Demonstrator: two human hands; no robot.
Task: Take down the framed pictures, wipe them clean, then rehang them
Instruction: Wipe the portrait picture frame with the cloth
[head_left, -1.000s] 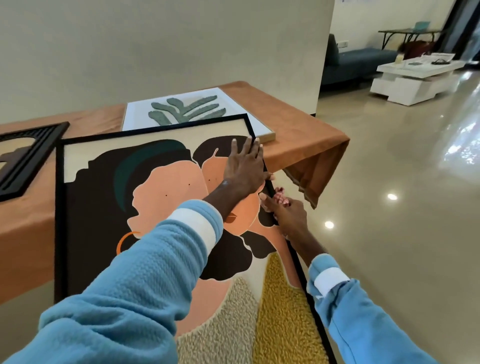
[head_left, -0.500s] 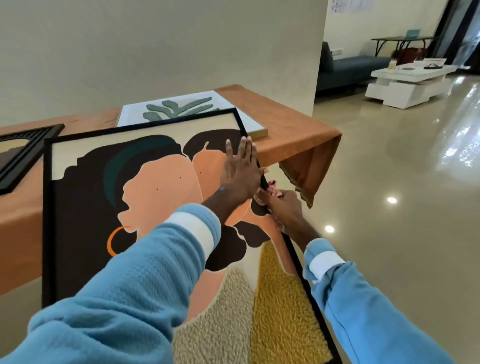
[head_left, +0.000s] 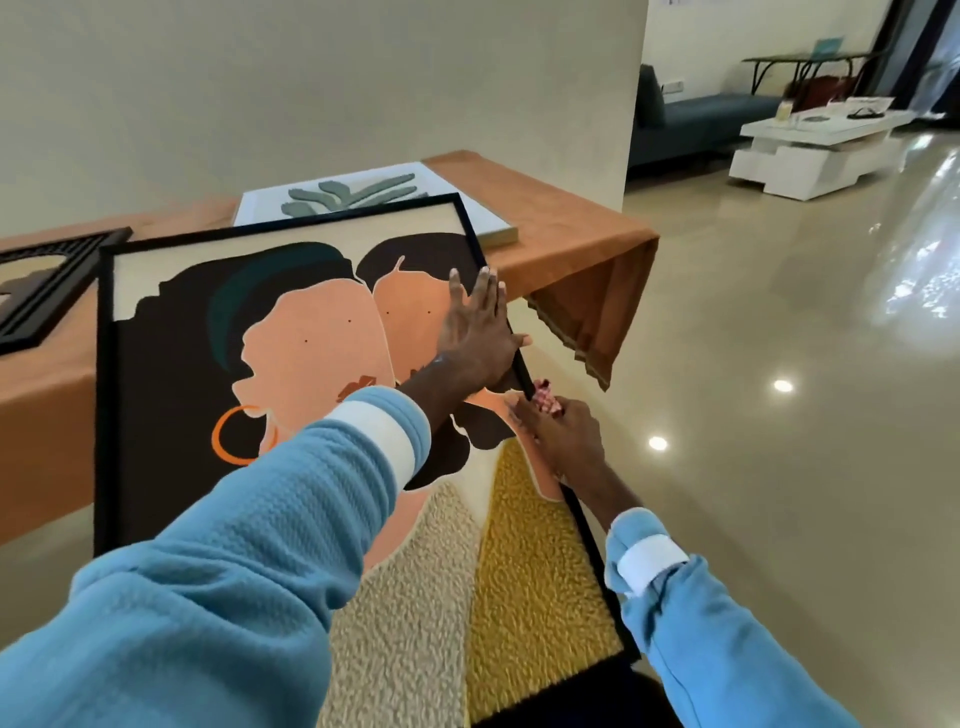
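Against the front edge of the orange-draped table (head_left: 571, 228), the large framed picture (head_left: 311, 322) leaned at a tilt. Its top seemed to be propped on the tabletop and its lower end came near the person, though the contact itself was hidden behind the frame. The left hand (head_left: 475, 338) lay flat on the artwork close to the right rail (head_left: 472, 236), its fingers (head_left: 485, 291) straight and held together, the thumb reaching across the rail. Just below it, the right hand (head_left: 563, 436) curled round a small red-and-white cloth (head_left: 545, 400), pinching it against that same rail.

The step in hand looked like wiping the frame's right side. To do it well, the left palm should press steadily so the picture could not slide off the table. The cloth should run along the rail in long passes toward a corner, clear of the tufted surface. A leaf print (head_left: 363, 197) and a black frame (head_left: 47, 280) lay flat on the table behind.
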